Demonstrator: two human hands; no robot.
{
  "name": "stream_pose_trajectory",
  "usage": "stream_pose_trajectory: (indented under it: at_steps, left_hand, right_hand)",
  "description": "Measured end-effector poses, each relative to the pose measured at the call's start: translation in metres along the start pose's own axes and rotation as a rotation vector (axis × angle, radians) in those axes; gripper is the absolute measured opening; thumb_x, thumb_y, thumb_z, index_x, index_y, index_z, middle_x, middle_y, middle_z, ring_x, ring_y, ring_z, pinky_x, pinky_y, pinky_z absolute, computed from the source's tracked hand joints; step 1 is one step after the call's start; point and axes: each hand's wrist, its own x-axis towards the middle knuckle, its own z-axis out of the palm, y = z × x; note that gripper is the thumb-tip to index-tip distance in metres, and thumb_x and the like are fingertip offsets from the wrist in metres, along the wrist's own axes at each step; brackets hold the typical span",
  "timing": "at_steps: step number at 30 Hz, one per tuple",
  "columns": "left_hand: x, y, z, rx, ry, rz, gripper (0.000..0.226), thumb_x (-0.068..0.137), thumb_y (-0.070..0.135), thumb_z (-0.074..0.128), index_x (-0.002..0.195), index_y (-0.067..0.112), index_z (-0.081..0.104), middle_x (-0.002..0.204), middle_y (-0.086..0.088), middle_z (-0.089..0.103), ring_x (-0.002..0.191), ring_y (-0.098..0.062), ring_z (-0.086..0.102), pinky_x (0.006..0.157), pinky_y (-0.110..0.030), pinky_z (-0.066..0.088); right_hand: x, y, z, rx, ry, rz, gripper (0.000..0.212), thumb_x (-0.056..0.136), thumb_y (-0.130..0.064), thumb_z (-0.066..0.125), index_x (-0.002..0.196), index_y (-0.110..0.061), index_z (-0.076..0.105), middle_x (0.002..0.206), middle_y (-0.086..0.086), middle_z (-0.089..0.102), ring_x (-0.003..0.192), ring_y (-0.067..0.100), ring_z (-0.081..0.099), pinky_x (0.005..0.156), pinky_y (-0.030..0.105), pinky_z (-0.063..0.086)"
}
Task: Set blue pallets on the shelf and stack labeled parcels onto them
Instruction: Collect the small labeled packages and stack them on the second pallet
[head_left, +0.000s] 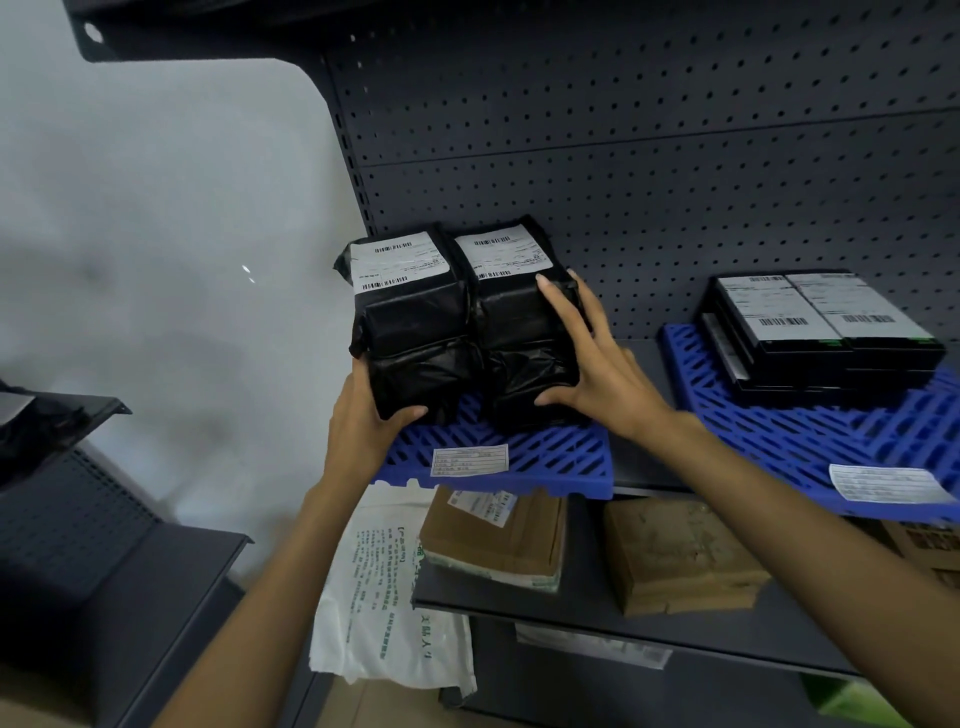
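Two blue slatted pallets lie on the dark shelf, the left pallet (524, 460) and the right pallet (810, 436). On the left one stands a block of black-wrapped parcels (457, 322), two stacks side by side, with white barcode labels on top. My left hand (366, 421) grips the lower front corner of the left stack. My right hand (592, 358) presses flat against the right side of the right stack, thumb under its front edge. On the right pallet sits a stack of flat black labelled parcels (821, 332).
A grey pegboard back panel (623, 130) rises behind the shelf. On the lower shelf (587, 608) lie two brown paper parcels (493, 540) (680, 556) and a white printed bag (384, 597) hanging over its left end. Another dark shelf unit (104, 571) stands at left.
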Motion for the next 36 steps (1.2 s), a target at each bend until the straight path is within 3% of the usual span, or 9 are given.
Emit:
stream_pose_trajectory:
  at_steps: [3, 8, 13, 17, 20, 23, 29, 32, 36]
  left_hand:
    - [-0.003, 0.004, 0.002, -0.023, 0.029, -0.008, 0.101, 0.077, 0.036, 0.081, 0.153, 0.024, 0.015, 0.141, -0.008, 0.053, 0.127, -0.033, 0.052, 0.099, -0.048, 0.046]
    - [-0.010, 0.010, 0.003, -0.085, 0.065, -0.021, 0.097, 0.082, 0.033, 0.077, 0.155, 0.020, 0.014, 0.146, -0.006, 0.048, 0.133, -0.028, 0.047, 0.106, -0.051, 0.043]
    - [-0.022, 0.016, 0.005, -0.107, 0.119, -0.018, 0.098, 0.088, 0.028, 0.072, 0.156, 0.022, 0.002, 0.156, -0.010, 0.029, 0.143, -0.024, 0.030, 0.114, -0.050, 0.034]
    - [-0.028, 0.029, 0.008, -0.218, 0.212, -0.001, 0.103, 0.087, 0.027, 0.072, 0.146, 0.042, -0.011, 0.163, -0.009, 0.010, 0.150, -0.021, 0.016, 0.118, -0.050, 0.027]
    - [-0.024, 0.030, 0.004, -0.281, 0.266, -0.002, 0.105, 0.088, 0.032, 0.070, 0.146, 0.047, -0.016, 0.165, -0.001, 0.006, 0.151, -0.018, 0.015, 0.116, -0.051, 0.033]
    - [-0.017, 0.027, -0.002, -0.248, 0.274, 0.020, 0.105, 0.088, 0.034, 0.069, 0.147, 0.048, -0.017, 0.165, 0.001, 0.009, 0.149, -0.017, 0.021, 0.110, -0.056, 0.039]
    - [-0.003, 0.022, -0.009, -0.142, 0.205, 0.059, 0.107, 0.088, 0.048, 0.066, 0.149, 0.046, -0.021, 0.147, -0.001, 0.049, 0.125, -0.025, 0.057, 0.097, -0.044, 0.049]
    - [0.002, 0.021, -0.008, -0.149, 0.221, 0.018, 0.107, 0.089, 0.048, 0.065, 0.149, 0.042, -0.022, 0.139, -0.004, 0.057, 0.115, -0.029, 0.063, 0.094, -0.049, 0.053]
    - [0.006, 0.019, -0.005, -0.112, 0.233, 0.013, 0.104, 0.091, 0.045, 0.064, 0.152, 0.036, -0.020, 0.129, -0.007, 0.064, 0.105, -0.029, 0.067, 0.088, -0.044, 0.054]
  right_hand:
    - [0.003, -0.012, 0.016, -0.014, 0.073, 0.050, 0.135, 0.061, -0.031, 0.092, 0.149, -0.055, -0.007, 0.163, -0.010, -0.008, 0.085, 0.022, 0.065, 0.065, 0.034, 0.052]
    - [0.008, -0.024, 0.037, -0.021, 0.142, 0.078, 0.134, 0.064, -0.031, 0.091, 0.150, -0.052, -0.009, 0.163, -0.002, -0.006, 0.087, 0.026, 0.066, 0.061, 0.034, 0.059]
    - [0.008, -0.022, 0.038, -0.044, 0.130, 0.060, 0.132, 0.067, -0.025, 0.090, 0.151, -0.050, -0.008, 0.163, -0.003, -0.006, 0.069, 0.024, 0.065, 0.049, 0.035, 0.058]
    - [0.007, -0.025, 0.037, -0.074, 0.121, 0.068, 0.131, 0.069, -0.021, 0.089, 0.151, -0.051, -0.010, 0.163, 0.000, -0.005, 0.061, 0.020, 0.062, 0.049, 0.034, 0.057]
    - [0.006, -0.027, 0.036, -0.097, 0.119, 0.073, 0.131, 0.069, -0.020, 0.088, 0.151, -0.051, -0.010, 0.163, 0.004, -0.002, 0.055, 0.015, 0.057, 0.048, 0.032, 0.055]
    - [0.005, -0.027, 0.037, -0.097, 0.119, 0.082, 0.131, 0.070, -0.019, 0.088, 0.150, -0.052, -0.010, 0.163, 0.008, 0.003, 0.054, 0.011, 0.055, 0.049, 0.026, 0.050]
    - [0.007, -0.032, 0.043, -0.110, 0.144, 0.100, 0.131, 0.069, -0.019, 0.088, 0.150, -0.052, -0.009, 0.162, 0.009, 0.007, 0.059, 0.016, 0.058, 0.049, 0.022, 0.045]
    - [0.010, -0.035, 0.046, -0.128, 0.157, 0.106, 0.131, 0.069, -0.019, 0.088, 0.151, -0.051, -0.009, 0.161, 0.011, 0.009, 0.059, 0.016, 0.056, 0.047, 0.024, 0.049]
    - [0.009, -0.037, 0.047, -0.132, 0.154, 0.114, 0.130, 0.070, -0.019, 0.088, 0.151, -0.051, -0.009, 0.161, 0.011, 0.008, 0.060, 0.018, 0.058, 0.048, 0.025, 0.051]
